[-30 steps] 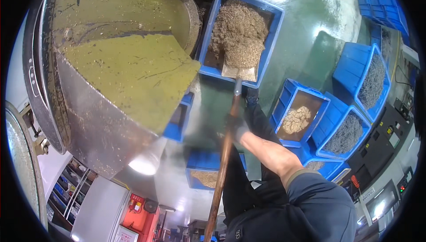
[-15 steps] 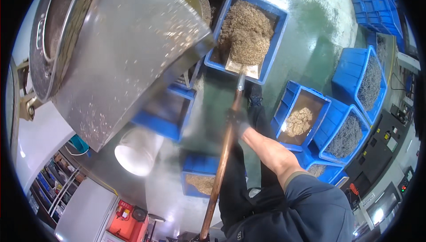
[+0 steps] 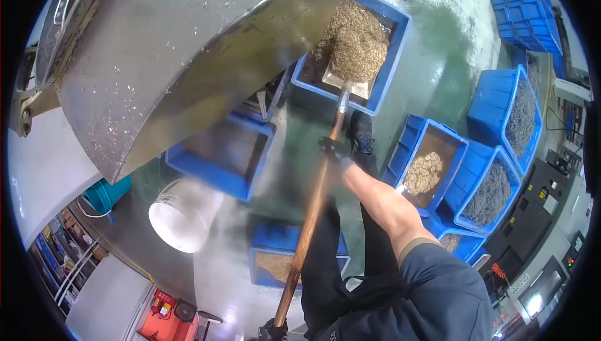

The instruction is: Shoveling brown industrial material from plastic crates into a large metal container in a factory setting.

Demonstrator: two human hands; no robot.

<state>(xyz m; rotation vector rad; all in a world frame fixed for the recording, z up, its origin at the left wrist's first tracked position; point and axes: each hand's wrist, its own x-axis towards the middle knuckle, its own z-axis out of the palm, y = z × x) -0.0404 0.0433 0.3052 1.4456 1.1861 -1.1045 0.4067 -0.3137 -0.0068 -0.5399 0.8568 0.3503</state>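
A long wooden-handled shovel (image 3: 313, 209) is gripped by two gloved hands; the right hand (image 3: 333, 151) is clamped around the shaft far along it, just short of the metal neck, and the left hand (image 3: 273, 330) is closed around the near end at the lower edge of the picture, though its fingers are barely seen; the shovel blade (image 3: 346, 77) lies inside the far blue crate (image 3: 389, 59), tilted and loaded with brownish granular scrap (image 3: 355, 44), and rests upon the heap already there. For the step in hand to be done well, it is judged that the blade should be kept over the middle of the crate and turned slowly, so that nothing is spilled over the rim onto the green floor (image 3: 438, 40); the far grip should be kept firm, since the weight sits at the blade. A large steel hopper (image 3: 181, 47) overhangs the scene at the left. Of filled blue crates, six can be counted: the one beneath the blade, one near the feet (image 3: 275, 259), and four at the right (image 3: 476, 172); one shaded crate (image 3: 219, 153) lies under the hopper, its contents unclear; one stack of empty crates (image 3: 529, 19) stands far right; one white bucket (image 3: 181, 213) and one teal bucket (image 3: 106, 192) are seen at the left.
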